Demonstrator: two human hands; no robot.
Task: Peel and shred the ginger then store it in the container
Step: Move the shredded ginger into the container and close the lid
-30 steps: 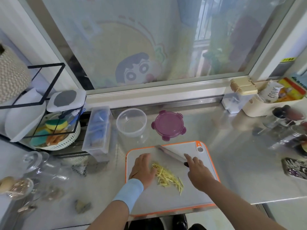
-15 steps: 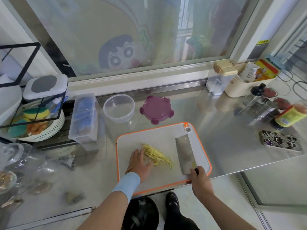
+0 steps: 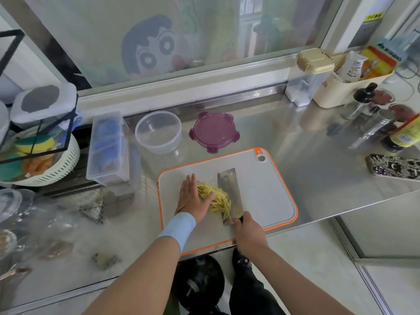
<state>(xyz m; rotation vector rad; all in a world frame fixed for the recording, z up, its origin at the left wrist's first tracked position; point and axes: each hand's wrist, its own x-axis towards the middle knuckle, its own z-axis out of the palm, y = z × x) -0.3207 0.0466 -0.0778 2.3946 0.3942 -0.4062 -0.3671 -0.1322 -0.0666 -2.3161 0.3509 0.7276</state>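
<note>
A pile of yellow shredded ginger [image 3: 216, 197] lies on the grey cutting board with an orange rim [image 3: 268, 189]. My left hand [image 3: 192, 198] lies flat with straight fingers against the pile's left side, thumb across the shreds. My right hand [image 3: 248, 233] grips the handle of a cleaver [image 3: 228, 189], whose blade lies nearly flat on the board against the pile's right side. An empty clear round container [image 3: 158, 131] and its purple lid [image 3: 214, 135] sit on the counter behind the board.
A clear box with blue items [image 3: 108, 147] stands left of the container. A white basket [image 3: 45, 169] sits at far left. Bottles and jars [image 3: 386, 123] crowd the right, a phone [image 3: 394, 167] beside them. A black bin [image 3: 200, 280] is below the counter edge.
The cleaver went from upright at the board's back to lying flat at the right, then slid left against the ginger. My left hand flattened and pushed the shreds toward the blade.
</note>
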